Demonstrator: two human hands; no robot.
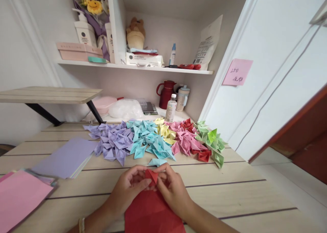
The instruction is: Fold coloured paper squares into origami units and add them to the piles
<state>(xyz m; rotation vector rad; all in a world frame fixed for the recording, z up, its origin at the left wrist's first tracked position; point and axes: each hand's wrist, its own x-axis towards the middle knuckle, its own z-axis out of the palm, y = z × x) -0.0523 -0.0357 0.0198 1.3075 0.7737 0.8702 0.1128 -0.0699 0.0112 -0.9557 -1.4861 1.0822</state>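
Between my two hands I hold a small folded piece of red paper (151, 177), its tip pointing up. My left hand (131, 183) pinches its left side with thumb and fingers. On the other side, my right hand (171, 185) grips the right edge. Beneath them a larger red paper sheet (154, 214) lies on the table near my body. Just beyond my fingertips rests a light blue paper boat (157, 162). Behind it spreads a heap of folded paper boats, with purple ones (116, 141), blue ones (158, 146), pink ones (185, 139) and green ones (211, 137).
Stacks of purple paper (66, 156) and pink paper (22, 199) lie at the left of the slatted table (242, 192). A raised wooden stand (48, 95) stands at the back left. A bottle (171, 108) and a red jug (167, 93) stand behind the boats, under a shelf (143, 68).
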